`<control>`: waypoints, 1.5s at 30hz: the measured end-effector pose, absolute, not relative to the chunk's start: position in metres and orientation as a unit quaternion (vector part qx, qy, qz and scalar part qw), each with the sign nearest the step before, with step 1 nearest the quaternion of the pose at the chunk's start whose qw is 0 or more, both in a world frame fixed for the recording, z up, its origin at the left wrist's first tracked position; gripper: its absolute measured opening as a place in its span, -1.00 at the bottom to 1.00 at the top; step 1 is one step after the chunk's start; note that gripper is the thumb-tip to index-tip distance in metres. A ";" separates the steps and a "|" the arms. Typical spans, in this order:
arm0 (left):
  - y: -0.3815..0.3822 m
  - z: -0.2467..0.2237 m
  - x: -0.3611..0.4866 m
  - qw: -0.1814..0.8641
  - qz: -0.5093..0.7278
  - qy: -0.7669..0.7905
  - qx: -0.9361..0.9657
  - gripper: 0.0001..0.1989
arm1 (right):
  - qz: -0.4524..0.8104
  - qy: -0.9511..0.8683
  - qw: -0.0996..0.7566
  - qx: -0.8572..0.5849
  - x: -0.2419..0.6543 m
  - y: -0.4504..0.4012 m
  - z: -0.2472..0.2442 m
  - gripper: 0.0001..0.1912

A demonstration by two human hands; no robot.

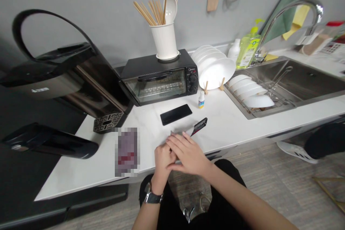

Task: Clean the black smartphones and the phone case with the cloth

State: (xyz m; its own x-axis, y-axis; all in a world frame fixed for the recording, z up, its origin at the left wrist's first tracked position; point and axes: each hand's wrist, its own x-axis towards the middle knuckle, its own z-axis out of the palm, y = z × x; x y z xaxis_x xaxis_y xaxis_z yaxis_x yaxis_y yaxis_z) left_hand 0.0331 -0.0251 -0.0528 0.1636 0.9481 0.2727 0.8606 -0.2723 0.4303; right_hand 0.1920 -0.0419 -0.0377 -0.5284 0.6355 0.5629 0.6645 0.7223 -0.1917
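Head view: a dark-ended object (199, 127) with red marking lies at a slant over the white counter (151, 115), just beyond the person's hands; its paler near part runs toward the fingers and is partly covered, so its full shape is unclear. The right hand (190, 153) comes in from the lower right, back upward, its fingers extended together over the knuckles of the left hand (164, 156) and its thumb spread apart from them, reaching across toward the left wrist. The left hand rises more steeply from below, fingers curled beneath the right, a watch (153, 197) on its wrist. The two hands touch; whether the left closes on anything, or either touches the dark-ended object, cannot be told.

Just past the fingers, a flat black slab (176, 114) lies on the counter, with a small white bottle (201, 100) upright to its right. A blurred, pixelated patch (127, 152) covers something left of the hands. Behind the slab stands a toaster oven (161, 82), bearing a white holder (165, 41) of chopsticks and a spoon. White plates (214, 70) stand in a rack beside it, then bowls (249, 91) at the sink (304, 79). A large black machine (88, 75) stands at the left.
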 end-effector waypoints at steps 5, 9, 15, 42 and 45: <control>-0.031 -0.046 0.038 0.143 0.309 0.564 0.752 -0.73 | -0.046 -0.768 0.331 -0.546 0.246 -0.022 -0.031 -0.41; -0.029 -0.047 0.038 0.137 0.289 0.572 0.755 -0.74 | -0.030 -0.750 0.357 -0.556 0.212 -0.039 -0.035 -0.25; -0.025 -0.050 0.036 0.112 0.251 0.600 0.751 -0.79 | -0.020 -0.882 0.270 -0.386 0.198 -0.045 -0.034 -0.13; -0.028 -0.058 0.039 0.076 0.230 0.616 0.750 -0.79 | 0.027 -0.871 0.321 -0.371 0.201 -0.049 -0.011 -0.31; -0.030 -0.058 0.040 0.079 0.232 0.616 0.749 -0.79 | 0.017 -0.836 0.348 -0.424 0.202 -0.032 0.011 -0.44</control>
